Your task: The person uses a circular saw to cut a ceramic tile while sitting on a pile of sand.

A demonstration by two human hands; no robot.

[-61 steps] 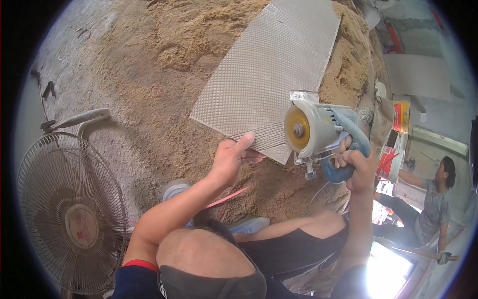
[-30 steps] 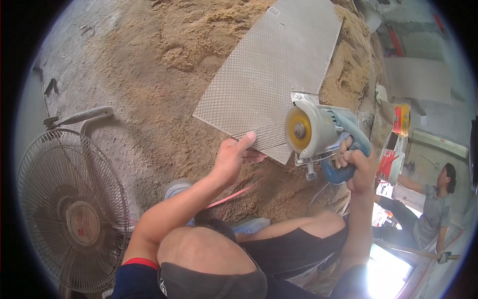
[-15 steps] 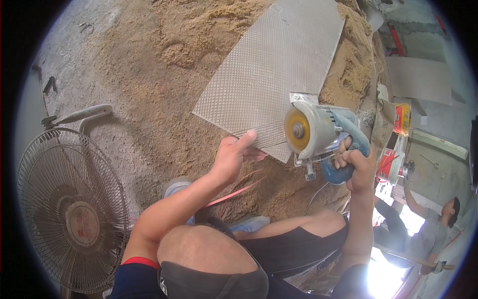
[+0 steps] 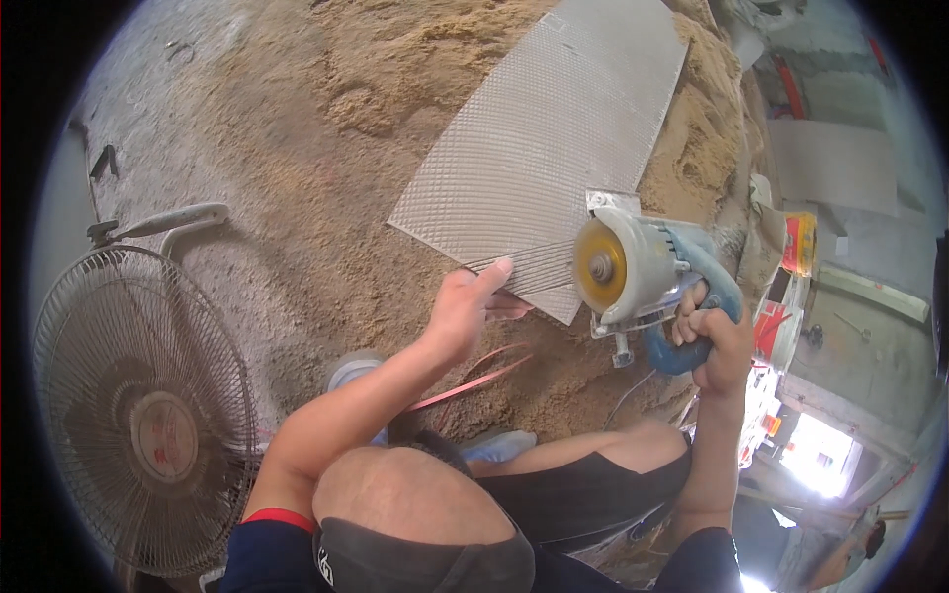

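Observation:
My left hand (image 4: pixel 474 296) grips the near edge of a long grey panel (image 4: pixel 539 128) with a raised grid surface, thumb on top and fingers partly underneath. Close parallel lines cross the panel's near corner beside my thumb. My right hand (image 4: pixel 714 336) is closed round the blue handle of a circular saw (image 4: pixel 633 272) with a silver guard, metal base and yellow disc. The saw is tilted at the panel's near right corner, its disc just right of the lined part; whether it touches cannot be told. A thin cable (image 4: pixel 628 400) runs below the saw.
A large fan (image 4: pixel 148 346) stands at left. Sand (image 4: pixel 326 168) surrounds the panel on rough floor, with pink strips (image 4: pixel 465 385) near my feet. Red and yellow containers (image 4: pixel 796 247) and a pale board (image 4: pixel 830 158) are at right. A co-worker (image 4: pixel 850 549) is partly visible at lower right.
My right hand and the saw have shifted slightly right and down. My left hand and the panel moved slightly. The co-worker has moved down toward the picture's lower edge.

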